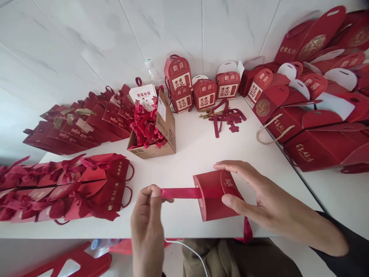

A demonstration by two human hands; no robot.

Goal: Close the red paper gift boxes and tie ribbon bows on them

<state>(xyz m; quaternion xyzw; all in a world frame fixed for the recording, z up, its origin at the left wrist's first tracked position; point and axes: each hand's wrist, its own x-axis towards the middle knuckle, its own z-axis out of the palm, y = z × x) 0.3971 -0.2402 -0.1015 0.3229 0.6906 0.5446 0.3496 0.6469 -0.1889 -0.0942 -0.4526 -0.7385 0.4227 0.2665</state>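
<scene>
**Steady on one side, straight on the other**

We see a white tabletop (pixel 184 165), with its middle part left for the work, it seems. Big red boxes (pixel 317 150) crowd the right side, maybe so they stay out of the way. On the left, boxes with bows sit packed in red bags (pixel 115 192), which likely helps them stand in neat rows. A cardboard box (pixel 169 136) near the back holds a heap of red bows, so they don't spill.

We see the right hand (pixel 259 192) spread wide, thumb and fingers resting on a small red box (pixel 215 207). We think this stops it sliding. The small box lies on the tabletop, near the front edge. The left hand (pixel 148 215) pinches one end of a red ribbon (pixel 181 193) between thumb and finger. The ribbon runs flat over the box, pulled straight, we guess, so it won't twist. Its other end dangles by the edge.
</scene>
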